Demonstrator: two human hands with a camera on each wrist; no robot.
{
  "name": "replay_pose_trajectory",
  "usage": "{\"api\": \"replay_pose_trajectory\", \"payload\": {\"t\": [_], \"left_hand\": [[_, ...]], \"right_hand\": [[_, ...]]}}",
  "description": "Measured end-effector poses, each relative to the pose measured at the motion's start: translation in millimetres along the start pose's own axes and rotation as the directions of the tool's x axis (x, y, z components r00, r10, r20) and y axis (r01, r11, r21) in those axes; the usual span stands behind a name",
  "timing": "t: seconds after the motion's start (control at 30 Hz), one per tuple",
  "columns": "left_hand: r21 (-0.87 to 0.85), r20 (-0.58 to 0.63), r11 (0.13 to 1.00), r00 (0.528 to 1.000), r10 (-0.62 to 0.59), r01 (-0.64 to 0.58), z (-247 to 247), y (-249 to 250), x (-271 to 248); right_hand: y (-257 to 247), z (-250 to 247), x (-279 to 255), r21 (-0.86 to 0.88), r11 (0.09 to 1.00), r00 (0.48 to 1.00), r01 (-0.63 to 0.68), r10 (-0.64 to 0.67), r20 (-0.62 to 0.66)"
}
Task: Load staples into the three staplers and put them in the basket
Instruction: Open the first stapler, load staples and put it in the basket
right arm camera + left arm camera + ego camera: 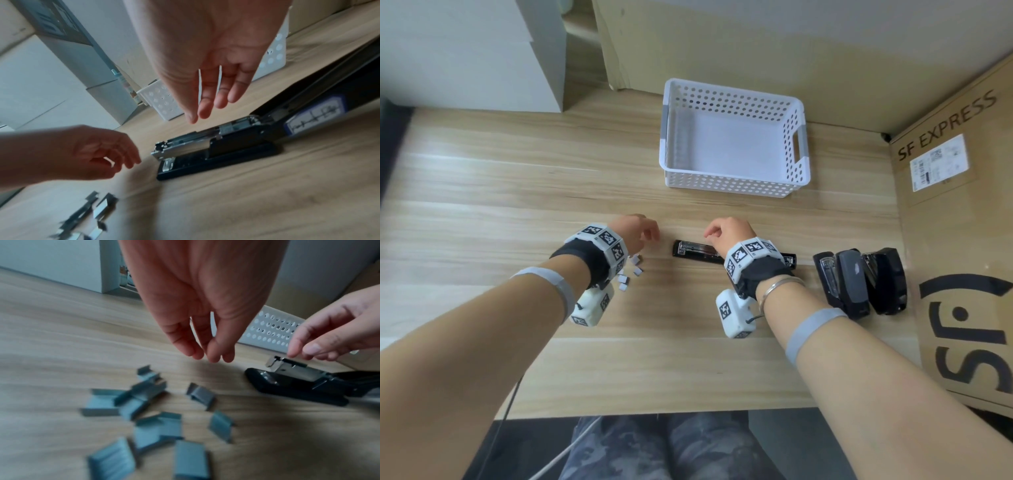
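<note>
A black stapler (695, 251) lies swung open flat on the wooden table, its metal staple channel (193, 139) exposed. My left hand (642, 233) hovers just left of it, above several loose staple strips (148, 402); its fingers (211, 352) hang down close together and hold nothing. My right hand (722, 229) hovers over the stapler's middle with relaxed, nearly straight fingers (205, 105), also holding nothing. Two more black staplers (849, 284) (887, 281) lie side by side at the right. The white perforated basket (729, 183) stands behind, with nothing in it.
A large cardboard box (955, 222) borders the table's right side, close to the two staplers. White boxes (465, 51) stand at the back left, and cardboard (722, 41) leans behind the basket. Bare tabletop (517, 192) stretches to the left.
</note>
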State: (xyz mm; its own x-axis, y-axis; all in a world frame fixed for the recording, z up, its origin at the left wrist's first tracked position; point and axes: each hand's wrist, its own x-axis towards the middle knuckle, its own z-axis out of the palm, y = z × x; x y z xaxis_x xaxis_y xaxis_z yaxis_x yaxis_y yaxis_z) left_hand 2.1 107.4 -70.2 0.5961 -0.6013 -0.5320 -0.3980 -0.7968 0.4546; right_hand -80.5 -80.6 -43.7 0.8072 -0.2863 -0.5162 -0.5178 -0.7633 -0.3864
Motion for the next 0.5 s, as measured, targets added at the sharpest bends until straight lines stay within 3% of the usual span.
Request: {"api": "replay_pose_trajectory", "payload": {"t": [0.23, 0.5], "left_hand": [[0.108, 0.024, 0.994, 0.999, -0.034, 0.031, 8.7, -13.7, -11.3], [0.093, -0.012, 0.995, 1.000, -0.028, 0.029, 16.1, -9.6, -8.3]], "right_hand": [[-5.3, 9.1, -7.0, 0.009, 1.000, 1.000, 0.005, -0.005, -0.023], [-3.3, 9.9, -8.3, 0.003, 1.000, 0.999, 0.015, -0.014, -0.041]]}}
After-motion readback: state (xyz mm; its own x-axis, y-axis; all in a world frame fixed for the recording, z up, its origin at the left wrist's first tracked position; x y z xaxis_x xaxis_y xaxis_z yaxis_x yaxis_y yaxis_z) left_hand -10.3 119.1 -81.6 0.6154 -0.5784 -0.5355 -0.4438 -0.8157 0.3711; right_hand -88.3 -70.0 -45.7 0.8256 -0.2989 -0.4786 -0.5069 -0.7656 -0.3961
